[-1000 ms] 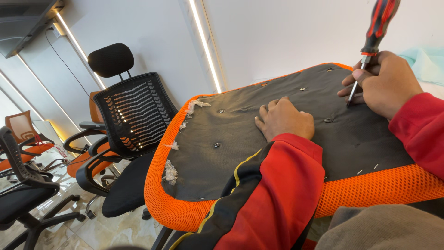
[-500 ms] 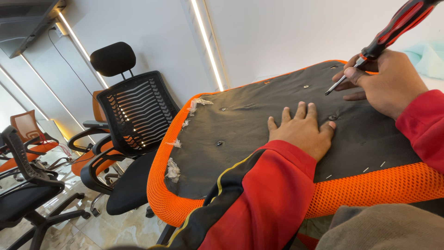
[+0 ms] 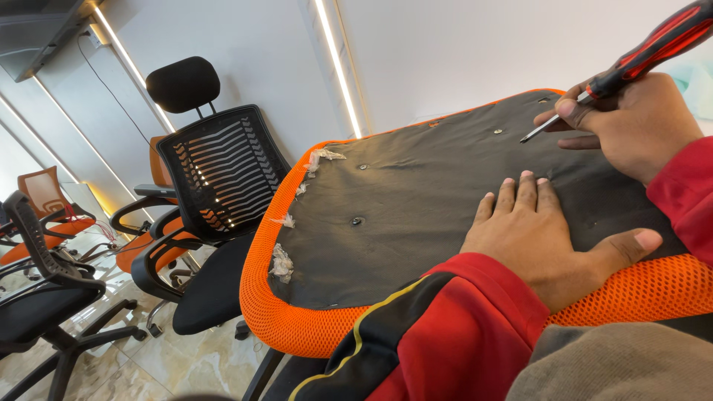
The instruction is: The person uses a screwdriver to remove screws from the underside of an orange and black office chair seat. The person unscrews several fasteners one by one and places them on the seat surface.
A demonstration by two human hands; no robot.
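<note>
The left hand lies open and flat, palm down, on the black underside cloth of an orange mesh chair seat, thumb out over the orange rim. Just beyond its fingertips, the right hand is closed around a red-and-black screwdriver, whose tip touches the cloth. A black office chair stands well off to the left hand's left.

An orange mesh-edged seat cushion with black fabric underside, a red-and-black handled screwdriver, red sleeves with a yellow stripe, and a black mesh-backed office chair.
</note>
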